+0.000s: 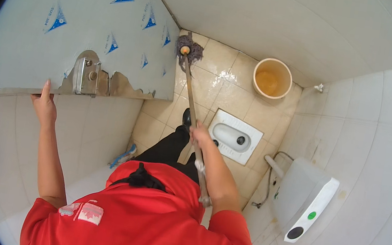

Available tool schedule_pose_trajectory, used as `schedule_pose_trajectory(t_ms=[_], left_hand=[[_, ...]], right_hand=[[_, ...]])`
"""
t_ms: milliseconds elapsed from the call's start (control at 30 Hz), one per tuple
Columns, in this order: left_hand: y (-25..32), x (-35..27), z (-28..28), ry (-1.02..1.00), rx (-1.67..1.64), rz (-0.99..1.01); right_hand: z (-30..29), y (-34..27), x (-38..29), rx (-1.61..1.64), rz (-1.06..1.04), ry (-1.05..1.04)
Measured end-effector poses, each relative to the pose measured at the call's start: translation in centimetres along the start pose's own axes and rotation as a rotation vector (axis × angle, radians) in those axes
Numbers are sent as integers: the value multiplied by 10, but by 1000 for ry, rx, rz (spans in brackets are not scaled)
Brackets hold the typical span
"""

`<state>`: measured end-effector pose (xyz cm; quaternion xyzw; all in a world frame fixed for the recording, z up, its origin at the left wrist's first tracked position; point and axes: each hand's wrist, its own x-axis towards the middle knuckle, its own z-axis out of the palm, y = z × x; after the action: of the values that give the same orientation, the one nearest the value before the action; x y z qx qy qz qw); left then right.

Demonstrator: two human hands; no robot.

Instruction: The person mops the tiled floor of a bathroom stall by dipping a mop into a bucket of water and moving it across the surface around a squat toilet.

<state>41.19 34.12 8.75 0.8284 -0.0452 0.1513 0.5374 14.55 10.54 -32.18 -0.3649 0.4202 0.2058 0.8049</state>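
My left hand [46,104] is at the edge of a metal-faced stall door [93,19], with one finger laid on its face and the others behind the edge. To the right of that hand a metal latch [88,75] is fixed on the door. Around the wooden handle of a string mop [190,90] my right hand [200,134] is closed, in front of my body. The mop's dark grey strands [190,51] lie on the wet tiled floor [207,82], beside the door's far lower corner.
A squat toilet [235,137] is set in the floor right of my feet. Near the back wall stands a plastic bucket [272,78] with brownish liquid in it. A white cistern [302,199] and a hose [268,186] are on the right wall. Something blue [123,156] is low at the left.
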Motion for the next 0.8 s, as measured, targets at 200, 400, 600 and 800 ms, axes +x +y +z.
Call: schedule_pose_trajectory(t_ms=[200, 400, 600, 800], left_hand=[[-18, 9, -9, 40, 13, 9], [-30, 5, -20, 43, 10, 38], [-43, 3, -18, -67, 26, 353], [-38, -6, 19, -56, -242, 592]], right_hand=[[-26, 35, -41, 77, -22, 39], [-18, 98, -148, 272, 114, 192], [-1, 137, -126, 22, -36, 460], [32, 173, -107, -552, -94, 711]])
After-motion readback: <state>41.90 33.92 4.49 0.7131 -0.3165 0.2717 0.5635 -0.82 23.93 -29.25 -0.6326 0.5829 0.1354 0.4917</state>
